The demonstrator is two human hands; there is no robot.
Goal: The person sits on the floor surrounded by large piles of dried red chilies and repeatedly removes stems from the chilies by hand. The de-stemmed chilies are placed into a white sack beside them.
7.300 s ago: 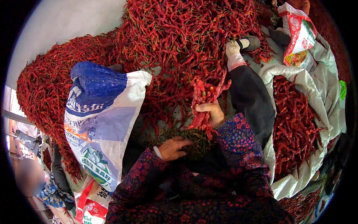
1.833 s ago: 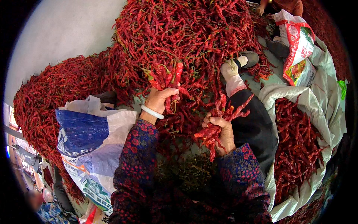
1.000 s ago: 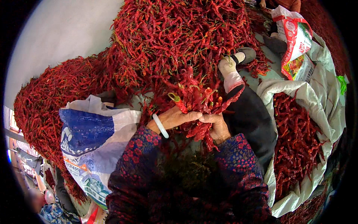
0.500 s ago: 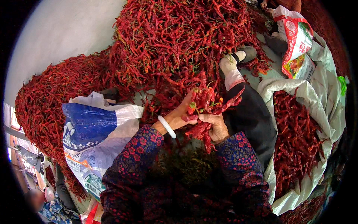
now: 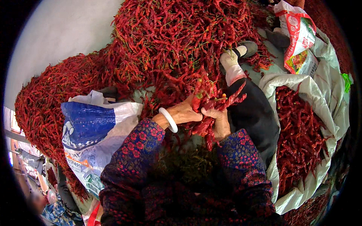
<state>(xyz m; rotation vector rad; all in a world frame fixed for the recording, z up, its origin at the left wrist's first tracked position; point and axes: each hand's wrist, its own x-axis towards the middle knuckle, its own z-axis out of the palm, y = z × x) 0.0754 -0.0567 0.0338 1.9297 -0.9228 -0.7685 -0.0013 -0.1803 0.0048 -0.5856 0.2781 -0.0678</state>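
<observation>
Both hands meet in front of me over a bunch of dried red chili peppers (image 5: 211, 94), some with pale green stems. My left hand (image 5: 184, 111), with a white bangle on its wrist, is closed on peppers at the left of the bunch. Around the bunch's lower right side, my right hand (image 5: 219, 122) is closed, its thumb near the left hand's fingers. Peppers stick out above, to the right and below the right hand. Just beyond my hands rises a large heap of red chili peppers (image 5: 177, 41).
At right stands an open white woven sack (image 5: 270, 90) holding red peppers. A blue-and-white sack (image 5: 90, 116) lies over my left leg. Dark green stems (image 5: 188, 165) are piled below my hands. A red-and-white bag (image 5: 298, 34) is at the upper right; another person (image 5: 60, 213) shows lower left.
My left hand has turned, its fingers now curled in by the right thumb. The bunch stays in both hands, and the view has shifted slightly.
</observation>
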